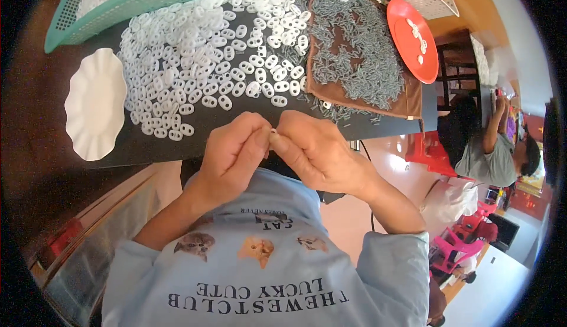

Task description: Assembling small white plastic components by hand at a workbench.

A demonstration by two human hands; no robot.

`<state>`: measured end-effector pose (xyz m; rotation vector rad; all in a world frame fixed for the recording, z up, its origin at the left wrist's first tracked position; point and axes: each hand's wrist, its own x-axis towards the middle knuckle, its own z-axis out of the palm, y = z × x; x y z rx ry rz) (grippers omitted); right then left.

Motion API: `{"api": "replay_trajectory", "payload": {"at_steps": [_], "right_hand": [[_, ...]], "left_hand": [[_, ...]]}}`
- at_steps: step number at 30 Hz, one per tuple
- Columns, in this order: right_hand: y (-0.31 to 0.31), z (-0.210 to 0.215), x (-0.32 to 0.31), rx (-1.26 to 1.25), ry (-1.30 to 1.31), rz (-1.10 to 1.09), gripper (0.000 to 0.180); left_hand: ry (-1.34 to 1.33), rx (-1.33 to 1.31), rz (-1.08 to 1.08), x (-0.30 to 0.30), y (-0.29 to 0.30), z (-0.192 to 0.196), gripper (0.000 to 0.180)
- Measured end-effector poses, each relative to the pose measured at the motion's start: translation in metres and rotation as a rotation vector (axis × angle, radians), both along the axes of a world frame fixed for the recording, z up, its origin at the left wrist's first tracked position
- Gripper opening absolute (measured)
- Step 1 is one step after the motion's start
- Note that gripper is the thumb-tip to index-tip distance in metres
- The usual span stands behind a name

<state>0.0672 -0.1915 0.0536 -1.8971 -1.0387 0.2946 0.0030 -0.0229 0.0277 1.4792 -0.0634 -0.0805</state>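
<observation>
Just beyond the near edge of the black table, my left hand (233, 153) and my right hand (322, 150) meet, both closed, thumbs and fingers pinching. A small white piece (273, 131) shows between their fingertips; the fingers cover most of it, so its full shape is hidden. In front of them many white oval pieces with two holes (177, 70) lie heaped and scattered. To the right, short dark grey pins (354, 49) are spread over a brown cloth (414, 105). Some of these pins have spilled past the cloth's near edge.
A white scalloped dish (72, 105) stands at the table's left edge. Behind it sits a green basket (59, 36) with white contents. A red plate (407, 58) holding several white pieces lies at right, near a white basket (446, 3). Another person (490, 159) sits farther right.
</observation>
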Motion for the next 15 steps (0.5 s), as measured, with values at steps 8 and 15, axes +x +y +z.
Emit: {"api": "replay_trajectory", "payload": {"at_steps": [8, 15], "right_hand": [[-0.018, 0.011, 0.030, -0.048, -0.137, 0.080, 0.011], [-0.062, 0.002, 0.124, -0.479, -0.464, -0.271, 0.015]], "left_hand": [[-0.039, -0.043, -0.136, -0.001, 0.009, -0.005, 0.011], [0.107, -0.140, -0.084, 0.004, 0.006, -0.012, 0.014]]}}
